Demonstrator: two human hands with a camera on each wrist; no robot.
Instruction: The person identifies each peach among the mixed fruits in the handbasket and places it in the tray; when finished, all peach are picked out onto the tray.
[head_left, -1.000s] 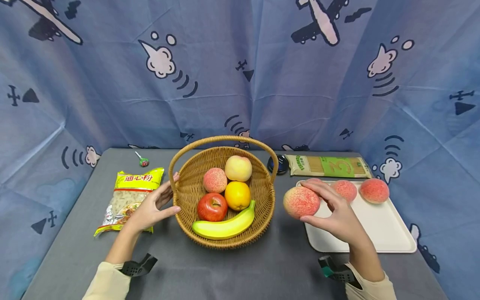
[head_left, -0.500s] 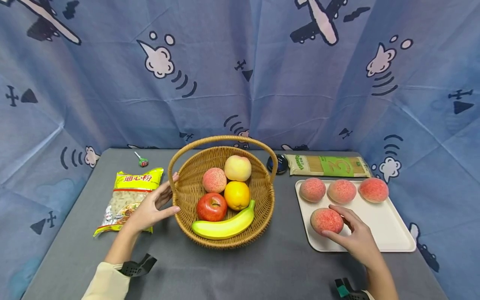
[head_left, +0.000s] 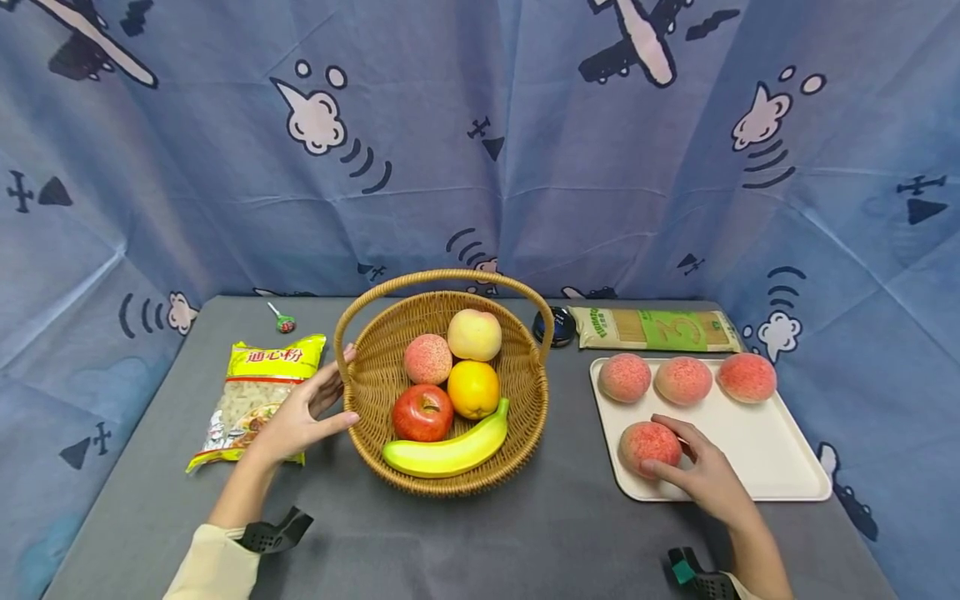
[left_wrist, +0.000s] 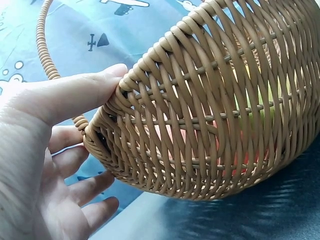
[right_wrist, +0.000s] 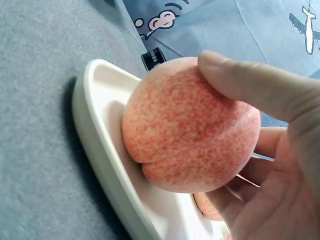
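Observation:
My left hand [head_left: 303, 417] rests against the left end of a wicker basket [left_wrist: 200, 100]. Its thumb lies along the rim and its loosely extended fingers touch near the handle's foot. Inside the basket are a peach [head_left: 428, 359], a paler peach [head_left: 475, 335], an orange [head_left: 473, 389], a red apple [head_left: 422, 413] and a banana [head_left: 446, 454]. My right hand [head_left: 705, 467] grips a speckled red peach [right_wrist: 190, 125], thumb on one side and fingers on the other, at the front left of a cream tray [head_left: 780, 458]. Several other peaches [head_left: 683, 380] line the tray's back edge.
Left of the basket lies a yellow bag of pasta [head_left: 258, 396], with a lollipop [head_left: 282, 318] behind it. A dark round container [head_left: 557, 327] and a packet of noodles [head_left: 656, 329] lie at the back right. A blue curtain [head_left: 480, 150] surrounds the grey table [head_left: 487, 550].
My right hand has carried the peach from beside the basket, right and down to the tray's front left. The left hand and basket stay put.

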